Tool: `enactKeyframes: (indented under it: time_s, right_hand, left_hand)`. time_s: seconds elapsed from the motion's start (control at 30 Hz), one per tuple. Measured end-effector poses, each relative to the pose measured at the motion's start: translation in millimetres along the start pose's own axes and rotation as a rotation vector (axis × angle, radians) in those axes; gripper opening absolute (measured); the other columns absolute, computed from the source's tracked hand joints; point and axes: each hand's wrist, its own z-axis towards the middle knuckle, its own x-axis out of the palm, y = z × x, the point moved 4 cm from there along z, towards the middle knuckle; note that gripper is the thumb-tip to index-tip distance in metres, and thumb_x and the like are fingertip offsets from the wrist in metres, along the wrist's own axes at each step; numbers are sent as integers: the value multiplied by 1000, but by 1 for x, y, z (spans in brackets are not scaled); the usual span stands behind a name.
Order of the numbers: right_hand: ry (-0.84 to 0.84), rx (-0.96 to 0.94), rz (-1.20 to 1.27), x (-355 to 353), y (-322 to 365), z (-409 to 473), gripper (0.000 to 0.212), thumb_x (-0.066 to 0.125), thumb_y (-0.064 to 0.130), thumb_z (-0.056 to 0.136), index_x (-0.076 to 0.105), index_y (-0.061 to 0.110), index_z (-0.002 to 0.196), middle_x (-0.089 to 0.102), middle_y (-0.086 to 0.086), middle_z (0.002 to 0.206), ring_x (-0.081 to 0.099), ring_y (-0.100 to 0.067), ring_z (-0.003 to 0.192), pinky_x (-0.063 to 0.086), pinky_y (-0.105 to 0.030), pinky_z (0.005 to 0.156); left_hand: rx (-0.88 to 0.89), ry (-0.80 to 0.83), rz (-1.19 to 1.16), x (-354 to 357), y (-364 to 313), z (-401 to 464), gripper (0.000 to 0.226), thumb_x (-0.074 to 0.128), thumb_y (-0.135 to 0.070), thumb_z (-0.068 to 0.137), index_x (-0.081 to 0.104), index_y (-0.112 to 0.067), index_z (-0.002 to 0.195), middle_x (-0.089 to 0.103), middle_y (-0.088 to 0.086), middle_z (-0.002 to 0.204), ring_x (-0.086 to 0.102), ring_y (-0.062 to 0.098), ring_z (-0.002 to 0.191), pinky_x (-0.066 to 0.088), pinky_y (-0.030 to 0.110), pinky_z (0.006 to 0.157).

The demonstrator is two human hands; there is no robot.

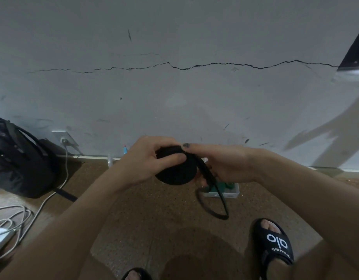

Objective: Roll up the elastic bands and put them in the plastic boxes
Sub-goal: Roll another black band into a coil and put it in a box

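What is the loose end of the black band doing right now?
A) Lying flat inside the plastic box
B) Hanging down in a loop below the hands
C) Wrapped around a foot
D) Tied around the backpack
B: the loose end of the black band hangs in a loop below the right hand, while the left hand grips the roll.

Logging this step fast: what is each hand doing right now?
Left hand: closed on the rolled black elastic band.
Right hand: closed, pinching the band's loose tail against the roll.
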Motion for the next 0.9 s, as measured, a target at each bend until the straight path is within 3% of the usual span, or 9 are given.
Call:
enactKeyframes:
  time_s: [0.1,0.23,0.3,0.5,0.67,0.77,0.9]
  right_hand:
    - [54,-23,151,-2,3,-3,57,60,55,91,59,19,136,63,-17,131,62,-24,97,53,-30,74]
    - [-18,-18,39,0,3,0,60,64,57,81,63,19,128,64,-9,112,57,-12,81,51,-24,74]
    - [-44,0,3,0,0,2,63,65,62,80,64,19,126,64,-8,105,56,-13,79,49,-27,79]
    - [65,37,121,-7,-5,1,72,65,66,85,58,19,138,68,-18,122,61,-18,86,50,-33,82]
    - [-36,27,50,-2,-4,4,66,65,62,81,62,17,130,63,-8,104,55,-11,73,51,-27,79]
    - [-27,49,55,-3,-5,5,70,63,66,82,62,16,131,64,-10,107,57,-13,77,51,-28,78]
    - [124,76,79,-4,-7,4,77,52,75,91,57,17,141,69,-19,129,57,-27,100,46,-31,80]
  left_hand:
    - [-8,-40,-63,-3,1,-1,27,66,-41,90,72,-22,108,74,-8,95,71,13,95,61,32,77]
    - [-1,24,44,0,1,0,29,66,-46,87,72,-26,107,73,-11,94,69,9,94,58,28,80]
    - [43,40,157,3,-2,1,24,66,-43,89,73,-27,105,72,-12,92,68,5,92,56,29,80]
    - [19,-58,-45,-6,-3,-2,23,63,-43,90,72,-30,106,74,-12,93,71,11,94,59,26,76]
    - [-25,18,56,1,-1,0,17,69,-34,92,73,-25,106,73,-12,94,69,7,95,59,32,82]
    - [2,4,64,0,-4,1,14,68,-33,94,73,-28,107,72,-15,94,68,4,94,58,27,79]
    - [1,-91,-37,-7,-3,-2,17,64,-34,92,73,-27,105,74,-12,93,70,9,94,58,24,74]
